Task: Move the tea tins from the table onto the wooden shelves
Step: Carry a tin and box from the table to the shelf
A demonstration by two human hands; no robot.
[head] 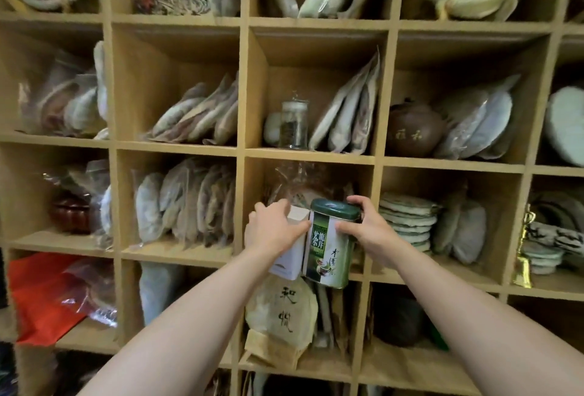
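Note:
A green and white tea tin (pixel 330 244) with a dark green lid is held upright at the mouth of a middle cubby of the wooden shelves (pixel 241 149). My right hand (pixel 363 226) grips its right side and lid. A white box-shaped tin (pixel 292 253) sits right beside it on the left, with my left hand (pixel 273 231) wrapped over its top and left side. Both tins stand at the front edge of that cubby, in front of a cellophane-wrapped tea cake (pixel 300 184).
Every cubby holds wrapped tea cakes and pouches. A glass jar (pixel 294 124) stands in the cubby above, a brown teapot (pixel 414 130) to its right. Stacked cakes (pixel 407 221) fill the cubby to the right. A red bag (pixel 41 294) lies at lower left.

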